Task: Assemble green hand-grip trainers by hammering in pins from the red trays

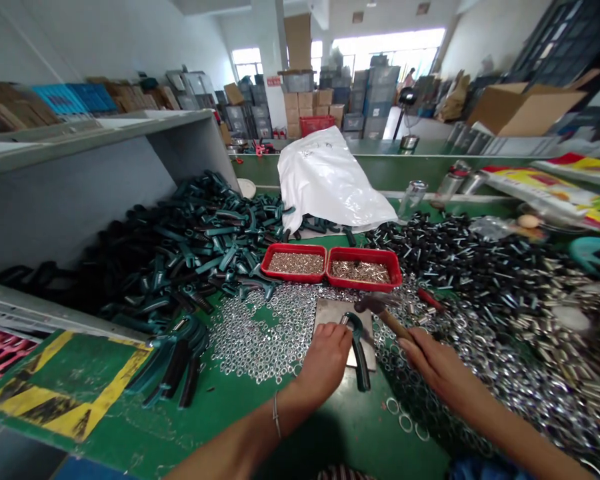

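Observation:
My right hand (427,357) is wrapped round the wooden handle of a hammer (391,319), whose dark head hovers by the upper right corner of a small metal plate (330,311). On that plate lies a green tool handle with a black grip (361,357), its curved end up. The fingers of my left hand (327,357) are closed at that curved end, where a bit of shiny metal shows; the fingertips are partly hidden. Loose metal rings (260,340) spread left of the plate. Just behind it, two red trays (294,275) (365,287) hold small metal pins.
Green and black handles (215,233) are heaped at left, a smaller bunch (175,363) nearer me. Black-headed bolts (445,253) and metal sleeves (565,340) pile up at right. A white sack (330,177) and glass jar (413,199) stand behind. A red-handled tool (431,300) lies among the rings.

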`<state>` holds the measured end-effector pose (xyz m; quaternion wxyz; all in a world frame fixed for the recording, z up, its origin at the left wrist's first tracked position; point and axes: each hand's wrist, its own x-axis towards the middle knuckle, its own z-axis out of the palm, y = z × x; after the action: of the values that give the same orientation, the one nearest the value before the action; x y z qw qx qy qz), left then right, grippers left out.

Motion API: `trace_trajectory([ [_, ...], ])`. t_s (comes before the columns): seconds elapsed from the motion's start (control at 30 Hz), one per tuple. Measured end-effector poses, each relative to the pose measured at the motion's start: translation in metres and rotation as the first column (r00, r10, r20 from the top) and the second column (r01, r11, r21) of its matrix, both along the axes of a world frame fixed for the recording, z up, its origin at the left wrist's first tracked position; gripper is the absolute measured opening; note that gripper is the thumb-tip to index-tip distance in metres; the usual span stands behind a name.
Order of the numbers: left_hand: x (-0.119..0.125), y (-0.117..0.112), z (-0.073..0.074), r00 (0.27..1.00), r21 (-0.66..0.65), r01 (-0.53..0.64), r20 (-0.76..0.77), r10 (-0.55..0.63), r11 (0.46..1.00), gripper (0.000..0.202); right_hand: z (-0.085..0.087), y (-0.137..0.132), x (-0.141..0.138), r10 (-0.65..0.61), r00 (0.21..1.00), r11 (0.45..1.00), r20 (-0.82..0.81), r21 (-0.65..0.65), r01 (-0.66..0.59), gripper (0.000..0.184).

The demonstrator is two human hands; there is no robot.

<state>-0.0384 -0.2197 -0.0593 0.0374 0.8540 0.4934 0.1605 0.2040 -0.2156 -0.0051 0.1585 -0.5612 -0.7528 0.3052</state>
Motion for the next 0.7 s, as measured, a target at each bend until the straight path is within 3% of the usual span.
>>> trace_trajectory([
  [0.07,0.001,0.003,0.001,1.000,-0.007,0.000,0.024,0.000,1.000,0.027,0.004,0.004,-0.015,-0.019,0.998,0.998,0.055,0.055,0.016,0.032],
  [0.17,0.001,0.005,0.002,0.997,-0.015,-0.026,0.075,0.027,1.000,0.027,0.005,0.019,-0.025,0.047,0.984,0.999,0.173,0.004,-0.049,0.032],
  [0.27,0.004,0.005,0.003,0.984,-0.049,-0.070,0.162,0.077,0.996,0.026,0.004,0.031,-0.027,0.127,0.984,0.992,0.125,-0.024,-0.125,0.033],
  [0.37,0.004,0.001,0.004,0.957,-0.111,-0.078,0.270,0.105,0.991,0.025,0.004,0.033,-0.026,0.073,0.986,0.997,0.148,0.005,-0.075,0.031],
  [0.5,-0.016,0.003,0.013,0.914,-0.135,-0.114,0.374,0.157,0.984,0.032,0.013,0.022,-0.019,0.143,0.980,0.987,0.136,-0.087,-0.132,0.032],
  [0.6,-0.050,0.032,0.028,0.908,-0.052,-0.220,0.354,0.224,0.974,0.021,0.015,0.007,-0.013,0.115,0.992,0.992,0.044,-0.048,-0.113,0.038],
  [0.7,-0.086,0.083,0.044,0.920,-0.010,-0.323,0.232,0.317,0.946,0.017,0.001,-0.004,-0.010,0.080,0.995,0.996,0.064,-0.037,-0.077,0.039],
])
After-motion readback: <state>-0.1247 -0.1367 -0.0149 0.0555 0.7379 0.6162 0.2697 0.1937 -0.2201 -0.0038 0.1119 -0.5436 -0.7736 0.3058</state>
